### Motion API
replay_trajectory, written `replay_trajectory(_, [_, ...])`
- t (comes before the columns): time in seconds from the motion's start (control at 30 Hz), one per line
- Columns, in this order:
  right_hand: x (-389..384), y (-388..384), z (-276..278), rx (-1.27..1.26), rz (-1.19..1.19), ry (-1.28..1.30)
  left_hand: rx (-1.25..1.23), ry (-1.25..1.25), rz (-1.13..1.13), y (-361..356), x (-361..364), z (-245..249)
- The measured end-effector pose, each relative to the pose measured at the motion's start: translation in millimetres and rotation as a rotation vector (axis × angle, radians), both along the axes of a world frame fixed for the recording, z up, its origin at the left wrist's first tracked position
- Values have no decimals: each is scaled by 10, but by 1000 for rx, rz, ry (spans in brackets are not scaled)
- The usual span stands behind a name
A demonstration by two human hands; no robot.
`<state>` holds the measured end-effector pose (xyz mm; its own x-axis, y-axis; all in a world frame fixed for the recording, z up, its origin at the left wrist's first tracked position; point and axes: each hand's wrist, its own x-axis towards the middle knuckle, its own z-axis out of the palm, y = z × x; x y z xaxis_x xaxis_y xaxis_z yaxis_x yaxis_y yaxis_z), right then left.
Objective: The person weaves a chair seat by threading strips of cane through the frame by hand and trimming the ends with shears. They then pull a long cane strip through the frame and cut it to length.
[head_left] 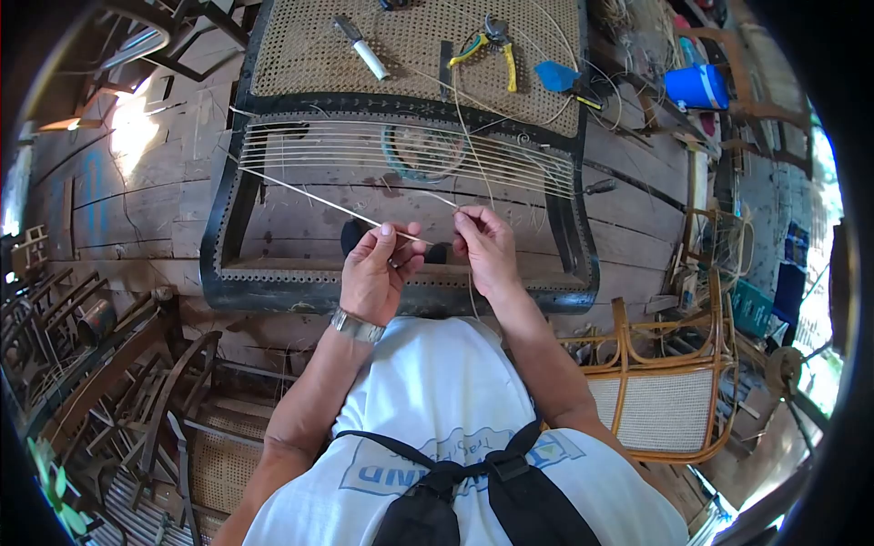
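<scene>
Tautly, a pale cane strand (314,197) is stretched from the left rail of the black wooden frame (309,296) to the left hand (371,273), where it is pinched between thumb and fingers. A second strand (439,199) is pinched between the right hand's (489,250) thumb and forefinger, just beside. Across the frame's opening, parallel strands (319,148) are strung near the crossbar (346,110). Beyond it, on the woven cane panel (291,55), a white-handled knife (370,60) is laid left of the yellow-handled pliers (511,71), which are opened toward the crossbar.
</scene>
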<state>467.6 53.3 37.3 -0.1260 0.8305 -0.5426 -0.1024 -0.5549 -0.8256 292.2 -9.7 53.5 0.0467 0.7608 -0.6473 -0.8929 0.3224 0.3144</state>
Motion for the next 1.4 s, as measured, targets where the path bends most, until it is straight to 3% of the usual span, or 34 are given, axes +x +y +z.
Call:
replay_trajectory(0.07, [10,25,43,17,-34,-57,8,19,6,17,28,92])
replay_trajectory(0.33, [-79,22,250,32,285,-140,93,181,14,183,13,-117])
replay_trajectory(0.53, [-76,-16,266,22,238,-54,172,403,12,256,54,-72])
replay_trajectory(1.07, [-17,35,234,-9,230,48,89,242,-106,207,29,-161])
replay_trajectory(1.4, [23,112,307,19,457,8,50,217,-130,92,-39,-336])
